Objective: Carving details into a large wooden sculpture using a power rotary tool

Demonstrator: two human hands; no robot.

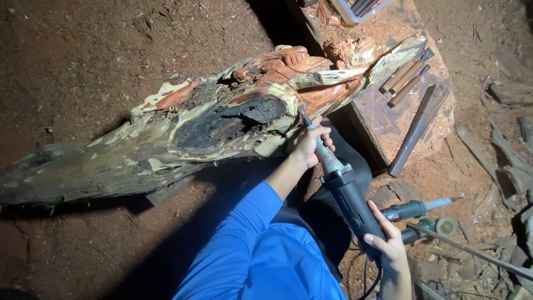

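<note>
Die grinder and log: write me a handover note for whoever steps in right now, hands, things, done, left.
Left hand: wrapped round the front neck of the die grinder, close to the bit.
Right hand: holds the grinder's rear body, cord trailing down.
Bit tip sits against the log, at its carved reddish end that leans on the wooden block.
Chisels lie on the block; two more power tools lie on the ground by the right hand.
Done: upper end shaped, bark partly off.
Left: lower length is rough, with a dark charred-looking patch.

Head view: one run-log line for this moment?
left hand: grips grinder neck | right hand: holds long grey-black electric die grinder | tip: at reddish carved log
</note>
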